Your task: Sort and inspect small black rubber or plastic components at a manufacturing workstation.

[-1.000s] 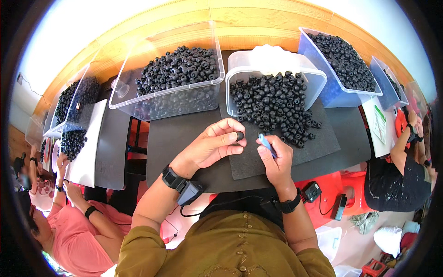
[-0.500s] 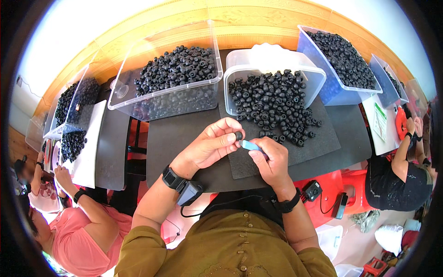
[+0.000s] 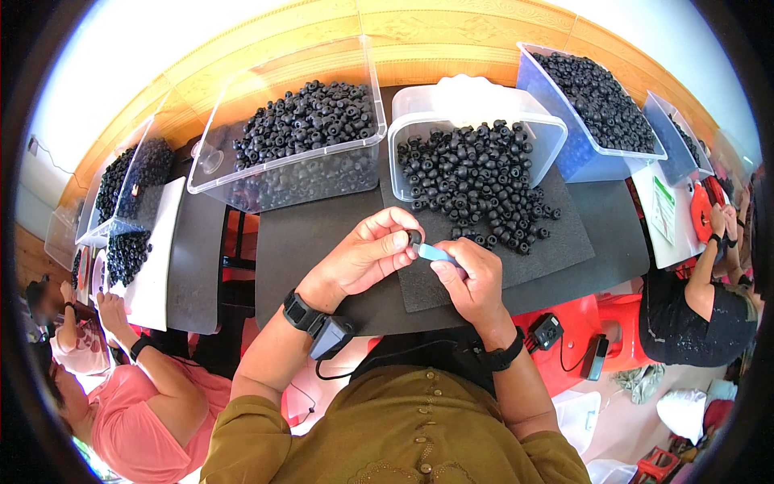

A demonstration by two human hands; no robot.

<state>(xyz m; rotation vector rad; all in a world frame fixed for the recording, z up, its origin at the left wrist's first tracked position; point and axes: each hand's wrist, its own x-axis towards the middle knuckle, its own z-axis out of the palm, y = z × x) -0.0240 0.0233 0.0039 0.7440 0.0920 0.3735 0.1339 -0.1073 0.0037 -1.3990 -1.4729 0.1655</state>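
Between the thumb and fingers of my left hand (image 3: 363, 256) is a small round black part (image 3: 414, 238), seemingly with a hollow in it. My right hand (image 3: 476, 282) is closed around a small light-blue tool (image 3: 435, 254), whose end points at the part. Whether the tool's tip touches the part is too small to tell. Just beyond both hands, a heap of similar black parts (image 3: 476, 185) spills from a tipped clear plastic bin (image 3: 542, 133) onto a dark grey mat (image 3: 556, 234).
A clear bin (image 3: 282, 161) of black parts stands at the back left, and a bluish bin (image 3: 592, 165) at the back right. The black table's front edge (image 3: 371, 329) lies under my wrists. Co-workers sit on the left (image 3: 153, 403) and right (image 3: 693, 323). A red stool (image 3: 576, 339) stands below.
The black part has turned slightly in my left fingers, so its hollow shows more. Both hands have shifted only a little to the left.
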